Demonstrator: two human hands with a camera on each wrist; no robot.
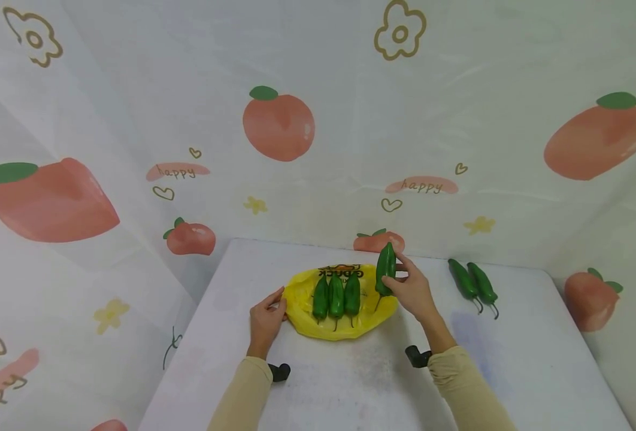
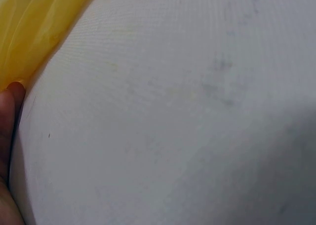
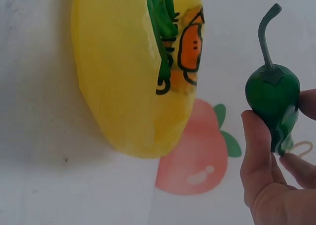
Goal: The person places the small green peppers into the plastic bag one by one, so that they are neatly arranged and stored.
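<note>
A thin, wrinkled yellow plastic piece with dark lettering and an orange print lies in a shallow bowl shape on the table. Three green peppers rest side by side in it, stems toward the person. My left hand pinches its left edge; in the left wrist view just some fingers show beside the yellow film. Over its right end, my right hand holds another green pepper between thumb and fingers, tip up and stem down. The right wrist view shows that pepper's stem end and round shoulder.
Two more green peppers lie close together on the white table, right of my right hand. A pale cloth backdrop with peach prints rises behind the table and along both sides. Black devices sit at both wrists.
</note>
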